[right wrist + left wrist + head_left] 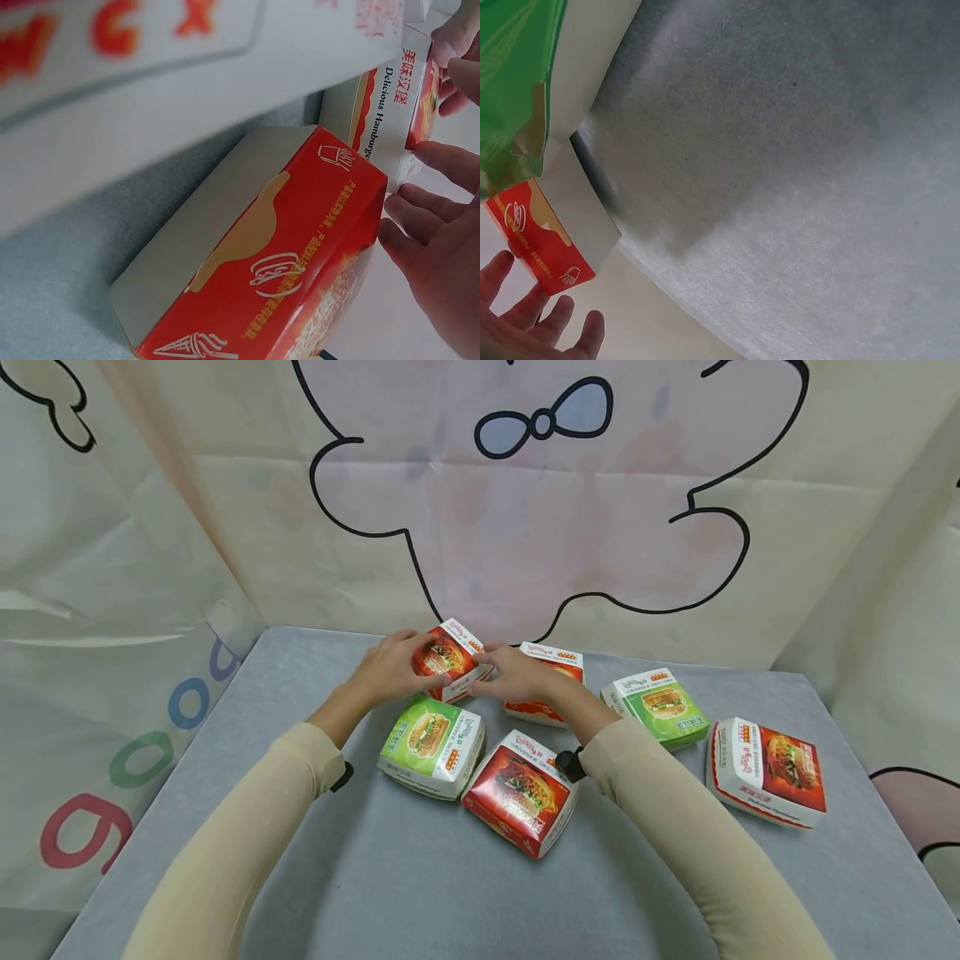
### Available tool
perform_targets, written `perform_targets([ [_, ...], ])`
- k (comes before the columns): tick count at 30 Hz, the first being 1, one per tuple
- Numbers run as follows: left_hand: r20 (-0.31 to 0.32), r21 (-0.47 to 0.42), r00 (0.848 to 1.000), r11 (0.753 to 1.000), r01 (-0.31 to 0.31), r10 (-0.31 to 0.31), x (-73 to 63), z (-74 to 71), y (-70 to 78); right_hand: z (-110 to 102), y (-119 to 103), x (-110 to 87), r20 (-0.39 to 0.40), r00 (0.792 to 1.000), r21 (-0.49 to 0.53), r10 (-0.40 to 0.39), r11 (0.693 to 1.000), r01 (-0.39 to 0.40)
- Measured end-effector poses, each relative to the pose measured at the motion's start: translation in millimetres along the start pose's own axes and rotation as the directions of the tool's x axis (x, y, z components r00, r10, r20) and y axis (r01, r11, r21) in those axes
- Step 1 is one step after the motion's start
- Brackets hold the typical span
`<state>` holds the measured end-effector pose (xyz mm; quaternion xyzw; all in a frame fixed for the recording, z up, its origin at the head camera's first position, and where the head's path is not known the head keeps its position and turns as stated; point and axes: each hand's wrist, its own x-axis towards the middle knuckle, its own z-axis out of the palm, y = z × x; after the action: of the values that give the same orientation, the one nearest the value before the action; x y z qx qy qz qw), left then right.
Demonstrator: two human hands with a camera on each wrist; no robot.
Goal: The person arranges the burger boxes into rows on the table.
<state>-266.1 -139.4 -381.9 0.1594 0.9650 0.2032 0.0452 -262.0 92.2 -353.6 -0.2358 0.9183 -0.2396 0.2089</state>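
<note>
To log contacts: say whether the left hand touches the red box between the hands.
Touching: the head view shows the left hand, thumb against the red box.

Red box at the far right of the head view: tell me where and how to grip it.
Probably pinch the red box across its near and far walls, right hand coming from above and the person's right. It lies flat with its near wall exposed, while its far left corner sits close to a green box.

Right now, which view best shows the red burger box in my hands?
The head view: it shows the red burger box with its burger picture. The left wrist view catches one red side, partly behind a green box; the right wrist view, mainly its lettered side.
</note>
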Motion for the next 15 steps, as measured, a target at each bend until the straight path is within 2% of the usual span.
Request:
perform_targets([
  [8, 0.015, 0.013, 1.0, 1.0, -0.005, 0.004, -1.1, -1.0, -4.5, 0.4, -2.7, -1.1, -0.004, 1.0, -0.033, -0.018, 0.999, 0.018],
  [15, 0.052, -0.005, 0.999, 1.0, -0.015, 0.015, -0.7, -5.5, -6.1, -0.7, -3.1, -0.2, -0.05, 0.998, -0.011, -0.038, 0.999, 0.038],
])
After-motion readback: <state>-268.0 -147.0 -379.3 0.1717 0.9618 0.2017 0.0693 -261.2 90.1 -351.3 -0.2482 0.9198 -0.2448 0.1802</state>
